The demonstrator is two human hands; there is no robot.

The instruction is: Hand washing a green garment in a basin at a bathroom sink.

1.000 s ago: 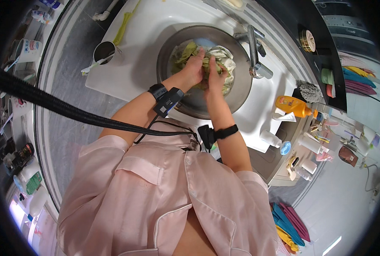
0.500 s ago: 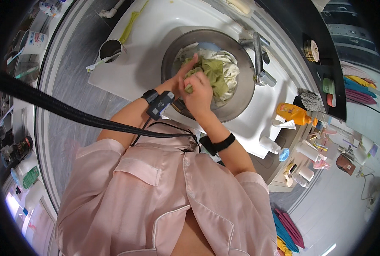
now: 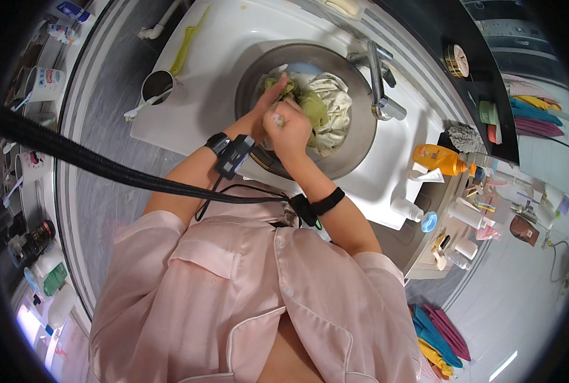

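Both my hands are over a grey metal basin [image 3: 361, 143] set in the sink, bunching a wet green cloth [image 3: 312, 108]. My right hand [image 3: 288, 127] is closed in a fist on the cloth, with whitish suds showing by its curled fingers. My left hand [image 3: 264, 108] grips the cloth on the left, its thumb sticking out upward and its other fingers mostly hidden. Beside the green cloth, a white patterned cloth [image 3: 337, 105] lies crumpled in the basin. Some cloudy water shows at the basin's far side.
A chrome faucet [image 3: 381, 83] stands right of the basin on the white sink [image 3: 217, 70]. At the left edge are a cup [image 3: 159, 87] with a toothbrush and a green-handled brush [image 3: 185, 51]. An orange bottle [image 3: 436, 159] lies to the right. A black cable [image 3: 118, 175] crosses in front.
My right hand has turned into a tighter fist and shifted slightly left and down. The green cloth is bunched smaller, uncovering more of the white patterned cloth.
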